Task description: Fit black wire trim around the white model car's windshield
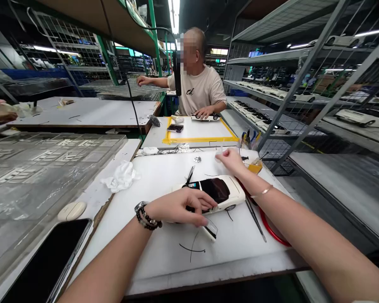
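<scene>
A cream model car (236, 187) with a dark roof lies on the white worktop, its doors swung out on both sides. My left hand (185, 205) rests over the car's near side, fingers laid across it and the thumb by the open near door (211, 231). The hand covers much of the car's front and middle. Beyond the car, my right hand (232, 160) is closed in a pinch near a pale, translucent thing (220, 155). What the fingertips hold is too unclear to name.
Tweezers (255, 219) and a red ring-shaped thing (273, 229) lie right of the car. Black strips (192, 249) lie in front. Crumpled white tissue (122, 176), a phone (47, 261) and clear trays (50, 164) are left. A co-worker (200, 84) sits opposite, touching another model car (205, 116).
</scene>
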